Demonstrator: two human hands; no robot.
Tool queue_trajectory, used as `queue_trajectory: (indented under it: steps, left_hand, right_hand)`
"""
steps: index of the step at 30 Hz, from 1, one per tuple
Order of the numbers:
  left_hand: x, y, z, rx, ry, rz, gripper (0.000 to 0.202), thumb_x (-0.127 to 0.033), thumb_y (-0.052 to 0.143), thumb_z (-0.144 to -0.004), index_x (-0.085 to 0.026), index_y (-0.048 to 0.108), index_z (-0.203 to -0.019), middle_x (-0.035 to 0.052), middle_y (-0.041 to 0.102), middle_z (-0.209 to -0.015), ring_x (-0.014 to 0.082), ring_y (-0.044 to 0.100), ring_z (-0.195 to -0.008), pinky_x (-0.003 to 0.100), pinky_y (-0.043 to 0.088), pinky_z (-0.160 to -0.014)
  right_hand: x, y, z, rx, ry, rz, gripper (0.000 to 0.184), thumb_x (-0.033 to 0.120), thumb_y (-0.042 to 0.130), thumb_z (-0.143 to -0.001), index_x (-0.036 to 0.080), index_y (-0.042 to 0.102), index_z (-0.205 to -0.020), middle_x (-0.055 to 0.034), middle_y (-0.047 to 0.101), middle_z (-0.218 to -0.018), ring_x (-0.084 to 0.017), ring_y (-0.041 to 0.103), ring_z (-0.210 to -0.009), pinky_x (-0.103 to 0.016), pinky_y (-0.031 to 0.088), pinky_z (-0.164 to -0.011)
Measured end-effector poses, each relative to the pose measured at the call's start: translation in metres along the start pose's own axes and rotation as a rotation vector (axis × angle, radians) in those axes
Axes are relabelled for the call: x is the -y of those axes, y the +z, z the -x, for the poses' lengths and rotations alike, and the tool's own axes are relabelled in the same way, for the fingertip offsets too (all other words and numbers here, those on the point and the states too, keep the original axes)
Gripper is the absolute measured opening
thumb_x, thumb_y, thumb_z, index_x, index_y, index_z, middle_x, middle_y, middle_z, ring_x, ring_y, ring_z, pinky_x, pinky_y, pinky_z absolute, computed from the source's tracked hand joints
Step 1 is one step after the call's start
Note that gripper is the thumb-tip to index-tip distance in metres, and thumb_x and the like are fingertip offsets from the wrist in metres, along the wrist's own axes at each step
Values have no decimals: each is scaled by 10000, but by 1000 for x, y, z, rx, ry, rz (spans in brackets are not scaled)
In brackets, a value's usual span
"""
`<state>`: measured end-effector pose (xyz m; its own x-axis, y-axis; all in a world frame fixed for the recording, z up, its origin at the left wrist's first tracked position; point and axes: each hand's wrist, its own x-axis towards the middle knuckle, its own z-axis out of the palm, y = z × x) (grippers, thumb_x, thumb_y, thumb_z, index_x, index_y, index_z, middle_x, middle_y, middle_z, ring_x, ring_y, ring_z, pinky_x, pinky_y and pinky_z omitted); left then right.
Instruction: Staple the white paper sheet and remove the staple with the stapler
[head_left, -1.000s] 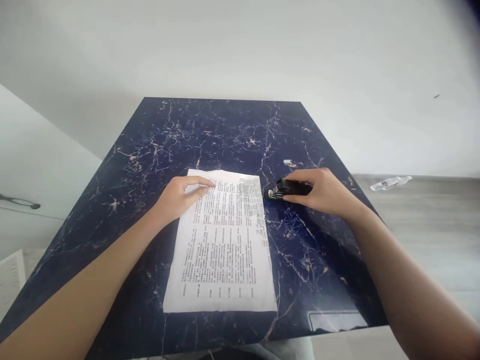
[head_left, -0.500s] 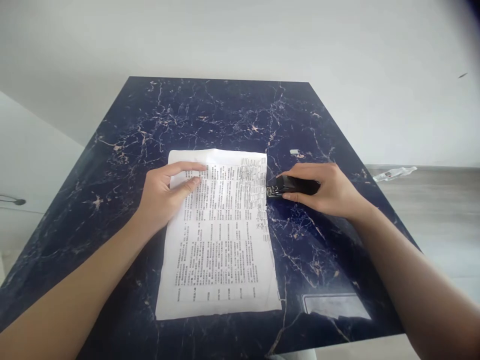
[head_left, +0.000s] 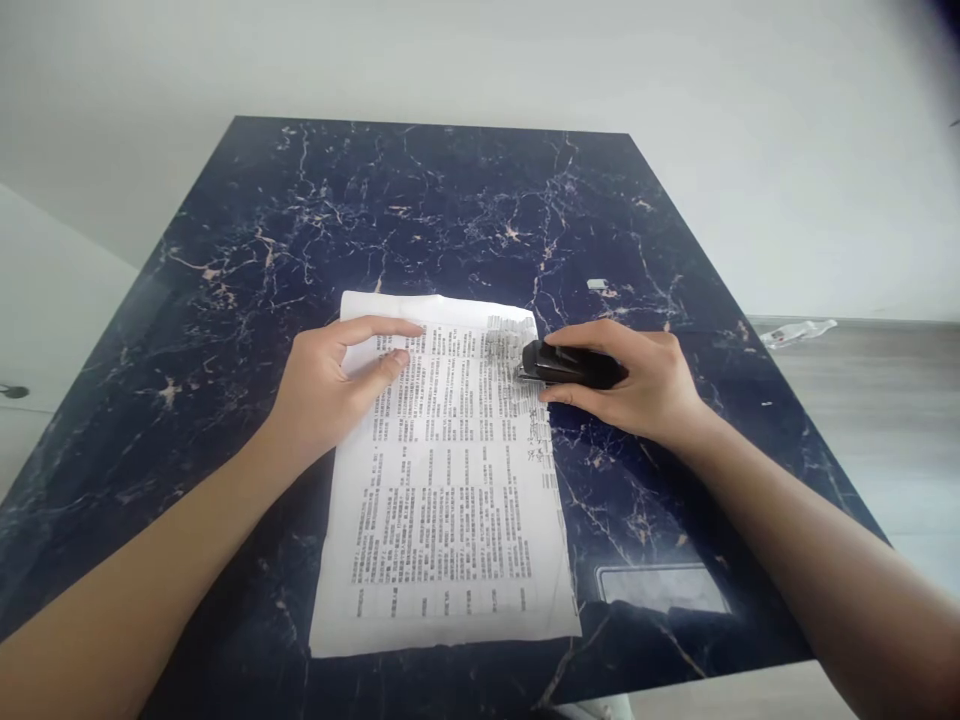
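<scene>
A printed sheet of paper [head_left: 442, 500] lies on a dark blue marble table [head_left: 262, 250]. My left hand [head_left: 330, 385] rests flat on the sheet's upper left part, fingers stretched out and pressing it down. My right hand [head_left: 634, 385] is closed around a black stapler [head_left: 562, 365]. The stapler's nose sits over the sheet's upper right edge.
A small pale scrap [head_left: 597, 285] lies on the table behind the stapler. A clear plastic bottle [head_left: 796, 330] lies on the grey floor at the right. A white wall stands behind the table, and a light reflection [head_left: 660, 588] shows near the front right edge.
My right hand has slid the stapler left, from beside the sheet onto its upper right edge. My left hand stays on the paper. The camera has tilted down and closer.
</scene>
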<state>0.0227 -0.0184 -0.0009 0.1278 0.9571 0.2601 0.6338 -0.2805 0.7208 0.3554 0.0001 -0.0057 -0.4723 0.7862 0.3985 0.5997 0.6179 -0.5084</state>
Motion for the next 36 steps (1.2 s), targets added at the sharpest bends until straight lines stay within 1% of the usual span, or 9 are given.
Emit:
queue_trajectory:
  steps: [3,7,10,13,17,22,28,32,36]
  left_hand:
    - [-1,1,1,-6,3,1,221,-301,708,-936,-337,801,-1134,-21,799,-1160,235,762,-1041,416,614,-997]
    - [-3,3,2,-2,-15,-14,225,-323,703,-931,-334,800,-1133,-15,802,-1131,233,761,-997,398,627,-941]
    - [-4,4,2,-7,-16,-30,225,-337,699,-925,-325,801,-1125,-12,804,-1115,233,756,-981,380,627,-906]
    - [-4,4,2,-12,-15,-38,225,-344,697,-918,-319,800,-1117,-10,805,-1093,238,752,-981,374,625,-890]
    - [-4,4,2,-14,-19,-35,226,-342,699,-913,-312,802,-1111,-4,804,-1086,237,750,-967,375,622,-888]
    - [-5,5,2,-11,-15,-30,219,-336,704,-915,-305,806,-1107,-5,805,-1079,239,751,-973,388,619,-917]
    - [-6,6,2,-11,-31,-36,223,-345,707,-909,-300,804,-1104,2,804,-1027,248,746,-978,394,619,-911]
    - [-6,6,2,-16,-26,-34,217,-331,701,-906,-297,804,-1093,2,800,-1015,244,745,-965,389,617,-902]
    - [-7,6,1,-13,-31,-34,217,-327,707,-900,-297,807,-1091,-1,804,-1035,240,749,-962,379,622,-896]
  right_hand:
    - [0,6,2,-31,-14,16,420,472,851,-850,323,742,-1227,-34,801,-1100,-259,780,-936,-411,645,-857]
    - [-1,12,1,-53,-15,20,425,485,845,-856,333,742,-1239,-37,798,-1114,-268,778,-969,-428,647,-880]
    - [0,14,0,-65,-47,2,414,469,834,-873,332,742,-1252,-37,796,-1135,-268,777,-997,-436,648,-904]
    - [3,14,-1,-66,-74,-24,356,426,794,-918,320,742,-1254,-31,797,-1148,-258,778,-1017,-426,652,-907]
    - [7,14,-3,-68,-74,-32,282,393,728,-969,307,746,-1237,-34,798,-1148,-249,775,-1033,-415,657,-906]
    - [8,15,-3,-44,-91,-48,313,360,737,-958,347,742,-1271,-30,791,-1177,-281,767,-1077,-462,651,-935]
    - [9,18,-4,-99,-174,-84,357,266,745,-947,339,737,-1296,-18,794,-1186,-261,772,-1072,-444,660,-927]
    - [10,20,-6,-51,-155,-45,337,275,715,-959,358,752,-1284,-18,796,-1188,-288,756,-1117,-495,651,-957]
    - [14,19,-7,-5,-157,20,315,289,706,-966,338,761,-1272,-18,802,-1182,-281,754,-1115,-480,632,-960]
